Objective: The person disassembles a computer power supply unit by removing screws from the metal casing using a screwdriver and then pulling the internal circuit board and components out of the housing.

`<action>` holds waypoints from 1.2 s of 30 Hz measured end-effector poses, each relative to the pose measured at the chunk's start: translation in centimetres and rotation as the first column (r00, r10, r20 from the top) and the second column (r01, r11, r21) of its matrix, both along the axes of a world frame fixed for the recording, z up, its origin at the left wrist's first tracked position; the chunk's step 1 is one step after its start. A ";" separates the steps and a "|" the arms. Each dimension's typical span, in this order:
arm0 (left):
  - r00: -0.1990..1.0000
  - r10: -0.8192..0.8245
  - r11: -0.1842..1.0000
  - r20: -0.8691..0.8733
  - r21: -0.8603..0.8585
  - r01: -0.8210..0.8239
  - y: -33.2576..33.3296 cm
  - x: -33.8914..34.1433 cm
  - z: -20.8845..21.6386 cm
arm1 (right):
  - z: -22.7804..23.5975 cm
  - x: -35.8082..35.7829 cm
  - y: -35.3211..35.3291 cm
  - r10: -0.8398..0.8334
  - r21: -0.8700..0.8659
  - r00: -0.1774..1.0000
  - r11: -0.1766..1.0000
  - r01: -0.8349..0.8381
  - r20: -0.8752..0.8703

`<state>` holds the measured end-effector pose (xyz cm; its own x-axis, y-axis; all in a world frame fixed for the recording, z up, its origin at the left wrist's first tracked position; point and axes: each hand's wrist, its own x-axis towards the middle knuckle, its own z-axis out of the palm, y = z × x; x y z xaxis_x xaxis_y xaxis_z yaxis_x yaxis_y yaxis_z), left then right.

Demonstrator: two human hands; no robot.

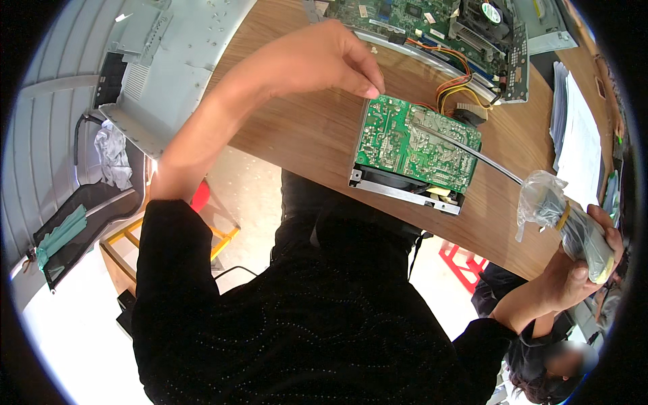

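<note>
A green circuit board point(398, 138) lies solder side up in an open metal housing point(405, 192), which looks like a computer power supply. With thumb and fingers closed, my left hand point(344, 64) pinches at the board's far left corner. My right hand point(586, 260), off to the right, is wrapped around the handle of a long screwdriver point(496, 166). Clear plastic, bound with a yellow band, covers that handle. The steel shaft reaches left across the board, and its tip is over the board's middle; whether it touches I cannot tell.
A larger computer board point(422, 27) with a fan point(489, 17) sits in a metal tray beyond. Colored wires point(462, 71) run between it and the housing. Papers point(577, 128) lie at right, a grey metal case panel point(182, 61) at left. Another person point(563, 361) is at lower right.
</note>
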<state>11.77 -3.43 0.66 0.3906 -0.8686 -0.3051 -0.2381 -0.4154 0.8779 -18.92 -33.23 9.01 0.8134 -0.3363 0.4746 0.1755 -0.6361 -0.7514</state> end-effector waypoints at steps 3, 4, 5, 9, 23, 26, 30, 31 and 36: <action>0.999 0.030 0.999 0.041 0.008 -0.031 0.3 -0.3 0.4 | 0.0 0.1 0.1 -0.002 0.003 1.000 1.000 0.002 0.003; 0.999 0.030 0.999 0.043 0.010 -0.030 0.5 -0.2 0.1 | -0.1 0.1 0.2 -0.002 0.007 1.000 1.000 0.002 0.005; 0.998 0.060 0.997 0.020 -0.048 -0.059 0.8 -0.1 -0.5 | -0.1 0.3 0.4 -0.008 0.011 1.000 1.000 0.007 0.014; 0.975 0.147 0.979 -0.168 -0.114 -0.168 1.6 -0.8 -0.6 | -0.9 -0.1 -0.1 -0.031 0.105 0.999 0.994 0.028 0.021; 0.971 0.104 0.940 -0.216 -0.296 -0.167 2.3 -2.9 0.9 | -1.7 1.6 1.1 -0.049 0.326 0.997 0.945 0.026 0.064; 0.969 0.101 0.938 -0.227 -0.303 -0.169 2.2 -2.9 0.7 | -1.8 1.5 1.0 -0.033 0.320 0.998 0.947 0.013 0.056; 0.964 0.107 0.934 -0.242 -0.308 -0.181 2.3 -3.0 0.7 | -1.8 1.4 1.0 -0.045 0.319 0.997 0.947 0.025 0.056; 0.964 0.108 0.934 -0.242 -0.309 -0.182 2.3 -3.0 0.6 | -1.7 1.4 1.0 -0.047 0.320 0.998 0.947 0.029 0.049; 0.989 0.115 0.930 -0.091 -0.339 -0.139 2.2 -3.2 0.3 | -0.9 2.1 1.1 -0.015 0.164 1.000 0.986 0.013 0.013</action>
